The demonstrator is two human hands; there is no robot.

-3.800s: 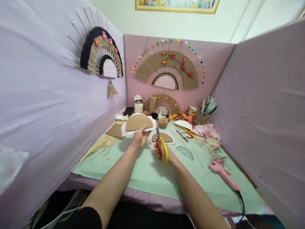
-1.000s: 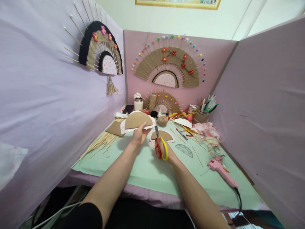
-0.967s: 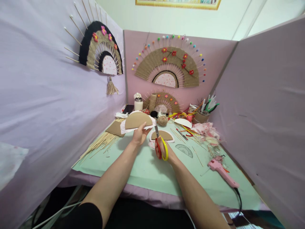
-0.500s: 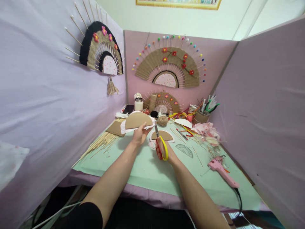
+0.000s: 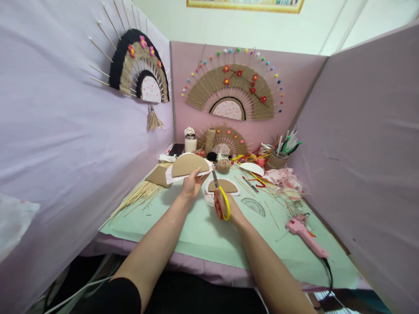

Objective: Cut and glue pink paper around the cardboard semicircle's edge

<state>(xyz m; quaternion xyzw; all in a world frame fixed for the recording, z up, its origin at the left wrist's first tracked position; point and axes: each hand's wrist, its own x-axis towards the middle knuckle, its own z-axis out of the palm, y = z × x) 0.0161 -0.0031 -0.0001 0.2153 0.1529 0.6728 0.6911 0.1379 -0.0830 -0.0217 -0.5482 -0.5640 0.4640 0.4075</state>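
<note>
- as you sit facing the pale green table (image 5: 196, 231), it spreads out in front of you; clock directions here run from your right hand, twelve being straight ahead.
- at twelve, high on the pink panel, you have the large jute fan (image 5: 242, 85) with red flowers and coloured bead tips.
- at ten, on the lilac panel, hangs the black-edged fan (image 5: 127, 67).
- at nine, your bundle of thin sticks (image 5: 137, 198) fans across the table.
- at ten to eleven, the cardboard half-disc (image 5: 188, 165) sits raised above the table on pale cloth (image 5: 169, 175) that sticks out past its edge; your left hand (image 5: 192, 187) pinches it, thumb on the front and fingers underneath.
- at four lies the pink glue gun (image 5: 306, 237).
- your right hand (image 5: 221, 201) is curled round the handles of the scissors (image 5: 224, 192); their blades point to twelve, tips at the cloth's right end, too small to tell if they bite.
- just beyond that hand, at twelve, rests a second half-disc (image 5: 224, 186).
- at three, the clear protractor (image 5: 253, 207).
- at twelve, farther off, the twine ball (image 5: 224, 165).
- at two, your pen (image 5: 250, 184).
</note>
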